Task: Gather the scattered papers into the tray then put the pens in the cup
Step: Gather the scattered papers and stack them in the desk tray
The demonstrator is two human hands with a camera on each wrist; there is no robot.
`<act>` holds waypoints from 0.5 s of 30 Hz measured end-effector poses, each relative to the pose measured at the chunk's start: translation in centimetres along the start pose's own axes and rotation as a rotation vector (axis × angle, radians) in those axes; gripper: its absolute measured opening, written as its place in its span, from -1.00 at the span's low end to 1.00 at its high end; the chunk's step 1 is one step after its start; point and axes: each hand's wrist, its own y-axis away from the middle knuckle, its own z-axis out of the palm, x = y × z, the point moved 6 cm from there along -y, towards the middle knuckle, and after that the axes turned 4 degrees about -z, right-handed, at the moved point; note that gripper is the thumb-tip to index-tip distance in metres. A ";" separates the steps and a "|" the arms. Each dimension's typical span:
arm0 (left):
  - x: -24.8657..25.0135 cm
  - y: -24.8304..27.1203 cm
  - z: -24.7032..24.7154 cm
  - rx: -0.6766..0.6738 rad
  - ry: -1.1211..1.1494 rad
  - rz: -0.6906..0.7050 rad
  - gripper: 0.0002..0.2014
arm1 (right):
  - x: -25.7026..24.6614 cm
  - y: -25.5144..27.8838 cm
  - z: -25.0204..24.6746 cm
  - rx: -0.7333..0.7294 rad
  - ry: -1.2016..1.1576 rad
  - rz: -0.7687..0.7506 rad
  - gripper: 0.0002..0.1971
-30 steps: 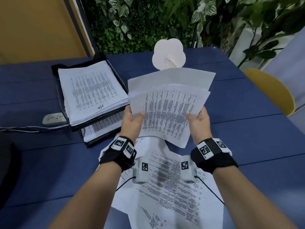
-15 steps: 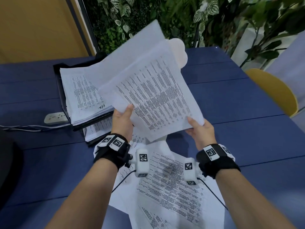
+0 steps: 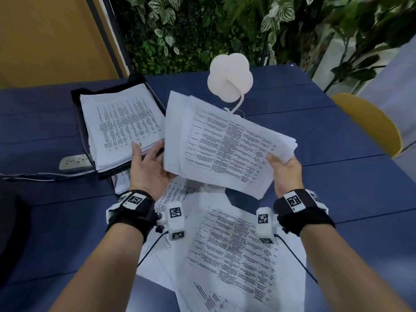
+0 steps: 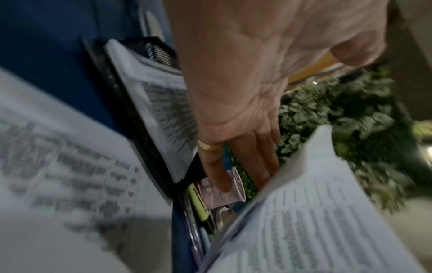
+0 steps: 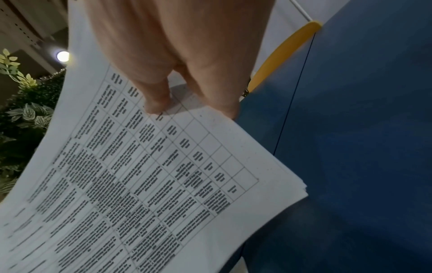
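— What has the right hand (image 3: 284, 170) got?
— Its grip is clamped on a sheaf of papers (image 3: 225, 149), thumb on top at the right edge, held up off the table (image 3: 337, 140).

— And the left hand (image 3: 149, 170)?
— Fingers nearly straight, spread under the sheaf's left edge; the grip is apart, supporting more than pinching.

— Where's the tray (image 3: 77, 109)?
— Just left of the sheaf, toward the table's far left, stacked with printed sheets.

— Anything loose?
— More loose sheets (image 3: 236, 248) lie along the near edge below the wrists. The left wrist view shows a pink mesh cup (image 4: 224, 190) and a green pen (image 4: 198, 203) beside the tray, blurred.
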 end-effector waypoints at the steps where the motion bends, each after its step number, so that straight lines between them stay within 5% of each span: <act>1: 0.1 0.0 0.2 -0.024 -0.053 -0.010 -0.21 | 0.0 0.0 -0.1 -0.005 0.012 -0.010 -0.80; 7: 0.6 0.4 1.8 -0.039 -0.514 0.093 -0.41 | -0.6 -0.4 -0.1 -0.010 0.001 -0.056 -0.81; 10: 0.3 -0.4 0.9 0.066 -0.576 0.174 -0.72 | -0.2 -0.3 -0.2 -0.018 0.006 -0.039 -0.80; 15: -0.7 -0.8 0.1 0.109 -0.618 0.187 -0.79 | 0.0 -0.1 -0.6 -0.010 0.095 -0.046 -0.79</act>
